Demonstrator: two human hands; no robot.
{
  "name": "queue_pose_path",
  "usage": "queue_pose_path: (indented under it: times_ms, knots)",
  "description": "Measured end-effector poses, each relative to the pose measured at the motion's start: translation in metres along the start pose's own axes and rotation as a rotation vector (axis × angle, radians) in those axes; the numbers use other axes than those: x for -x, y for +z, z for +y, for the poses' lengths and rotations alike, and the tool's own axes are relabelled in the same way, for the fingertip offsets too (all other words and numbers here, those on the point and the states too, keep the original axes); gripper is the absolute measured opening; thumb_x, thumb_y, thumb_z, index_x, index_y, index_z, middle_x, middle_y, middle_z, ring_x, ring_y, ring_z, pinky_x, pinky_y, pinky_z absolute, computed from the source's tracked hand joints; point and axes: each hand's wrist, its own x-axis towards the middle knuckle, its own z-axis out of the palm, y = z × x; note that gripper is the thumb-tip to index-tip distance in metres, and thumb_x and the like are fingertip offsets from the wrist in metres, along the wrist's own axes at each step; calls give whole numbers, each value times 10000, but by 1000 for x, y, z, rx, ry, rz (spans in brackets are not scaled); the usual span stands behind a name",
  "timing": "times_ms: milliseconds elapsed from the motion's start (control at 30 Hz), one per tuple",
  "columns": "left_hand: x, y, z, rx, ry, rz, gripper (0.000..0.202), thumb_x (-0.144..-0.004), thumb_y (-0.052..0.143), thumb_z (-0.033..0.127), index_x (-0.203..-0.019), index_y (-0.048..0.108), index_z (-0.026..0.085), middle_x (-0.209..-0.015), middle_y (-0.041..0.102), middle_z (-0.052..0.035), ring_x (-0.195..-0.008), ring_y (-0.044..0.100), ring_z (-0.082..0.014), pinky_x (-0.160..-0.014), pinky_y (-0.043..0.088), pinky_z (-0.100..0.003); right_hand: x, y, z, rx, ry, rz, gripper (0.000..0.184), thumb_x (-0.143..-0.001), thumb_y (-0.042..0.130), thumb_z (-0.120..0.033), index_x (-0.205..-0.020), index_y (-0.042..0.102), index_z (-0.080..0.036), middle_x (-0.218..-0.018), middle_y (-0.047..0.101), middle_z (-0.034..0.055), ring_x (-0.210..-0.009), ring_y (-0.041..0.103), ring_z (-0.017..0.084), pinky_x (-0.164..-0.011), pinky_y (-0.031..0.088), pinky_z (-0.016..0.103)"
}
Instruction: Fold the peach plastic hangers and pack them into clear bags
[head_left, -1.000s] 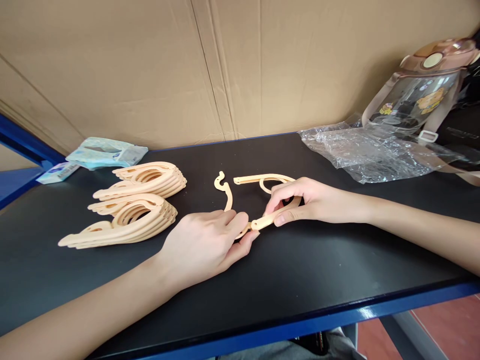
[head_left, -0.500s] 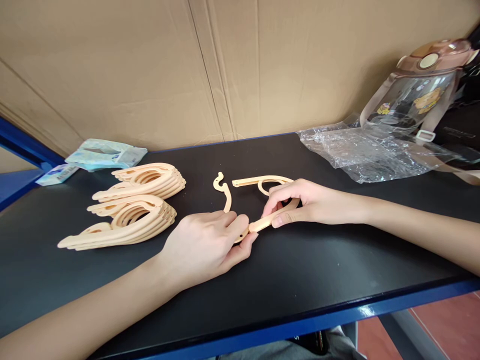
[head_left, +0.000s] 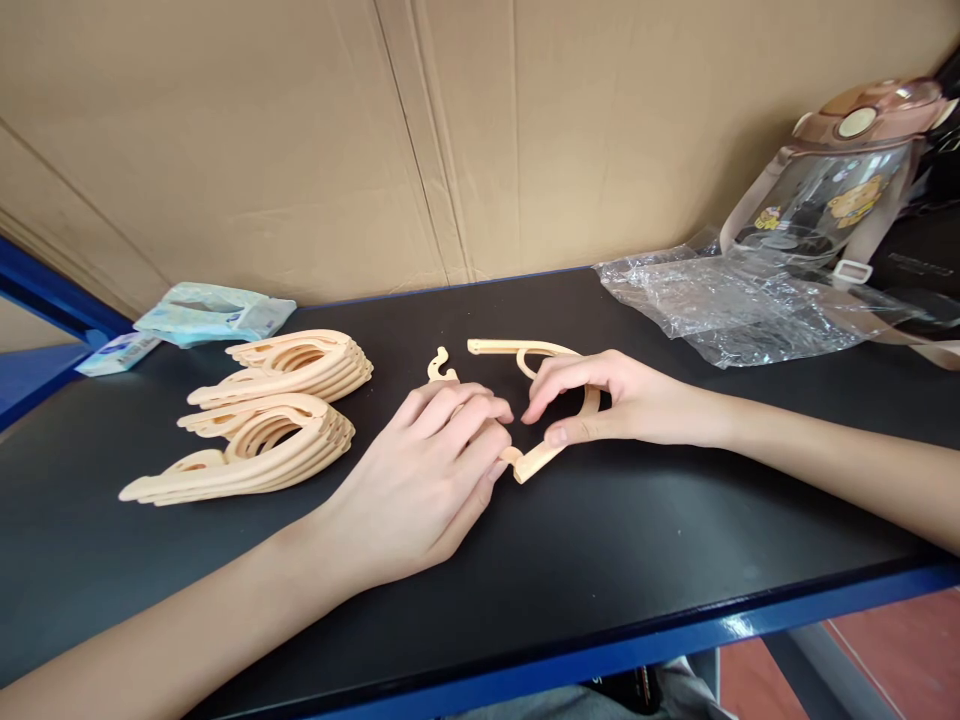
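My left hand point(head_left: 439, 460) is closed over a beige plastic hanger hook piece point(head_left: 438, 364). The curved hook shows beyond my fingers, and its middle is hidden beneath them. A pale tip pokes out by the left thumb. Between thumb and fingers, my right hand point(head_left: 600, 400) grips a curved beige hanger arm point(head_left: 538, 461) with a ring-shaped inner part. One end of that arm points toward the left hand, very close to the pale tip; I cannot tell whether they are joined. Its other end reaches out to the left, behind the right hand.
Two stacks of beige hanger parts point(head_left: 285, 365) point(head_left: 255, 455) lie on the black table point(head_left: 637, 580) at left. A tissue pack point(head_left: 217, 312) is behind them. Crumpled clear plastic point(head_left: 735, 310) and a strapped water bottle point(head_left: 832, 190) stand at back right, before a cardboard wall point(head_left: 300, 130).
The hanger arm's near end has swung away from the left fingertips and slightly down. My left fingers have shifted upward over the hook piece, covering more of it. The right index finger has lifted somewhat.
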Motion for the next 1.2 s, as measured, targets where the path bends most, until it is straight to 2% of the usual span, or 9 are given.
queue_pose_path:
  times_ms: [67,200,300,567,733,833,967,1067,1200]
  knots:
    - [0,2,-1,5,-16,-16,162,-937,423,113,-953,579,158,-1212,577,-119,-1154,481,-294,-923,394,-428,-1,1,0,-27,-11,77,218,-836,673,-395,-932,725,-206,-961,660,21,-949,594,174,-800,454,304]
    - [2,7,-6,43,-67,-78,224,-910,422,34,-996,567,181,-1265,531,-107,-1056,511,-254,-836,437,-389,-3,1,0,-112,45,213,204,-872,629,-377,-894,721,-196,-968,670,22,-976,602,183,-863,434,321]
    - [3,10,-8,80,-89,-96,243,-916,413,30,-1025,562,189,-1276,525,-93,-1010,517,-235,-818,448,-380,-3,1,1,-109,81,260,206,-882,613,-373,-877,726,-200,-976,682,18,-982,611,181,-886,428,315]
    - [2,6,-5,213,-110,-102,177,-999,398,168,-1092,548,184,-1201,584,-62,-1021,521,-203,-865,429,-355,-3,2,3,-83,73,284,229,-886,595,-396,-849,726,-212,-922,710,7,-937,633,181,-879,432,320]
    - [1,4,-5,268,-137,-105,174,-1009,383,197,-1078,542,198,-1186,594,-37,-1060,517,-186,-904,399,-339,-2,1,5,131,55,439,238,-883,584,-383,-833,735,-206,-952,710,36,-956,591,212,-881,398,363]
    - [0,2,-4,283,-153,-109,174,-1005,420,321,-1020,549,205,-1176,597,-37,-1049,524,-198,-887,393,-351,-3,-1,10,180,86,503,251,-892,563,-383,-854,744,-214,-907,706,29,-890,586,203,-827,400,360]
    - [0,1,-3,264,-198,-101,338,-914,536,532,-959,535,196,-1133,612,-53,-987,543,-218,-816,401,-356,-4,-2,15,225,115,483,230,-892,559,-363,-882,748,-233,-914,695,20,-868,571,192,-808,404,355]
    - [0,2,-3,244,-215,-93,299,-908,565,491,-952,525,198,-1104,622,-46,-971,546,-214,-812,400,-353,-4,-1,16,337,92,418,215,-904,555,-357,-898,732,-235,-967,687,33,-941,549,209,-882,392,383]
    - [0,4,-4,255,-222,-99,200,-918,574,381,-985,516,202,-1110,618,-35,-971,545,-203,-824,405,-350,-2,-1,14,462,51,322,205,-916,549,-360,-911,709,-232,-1007,667,47,-949,534,211,-879,412,379]
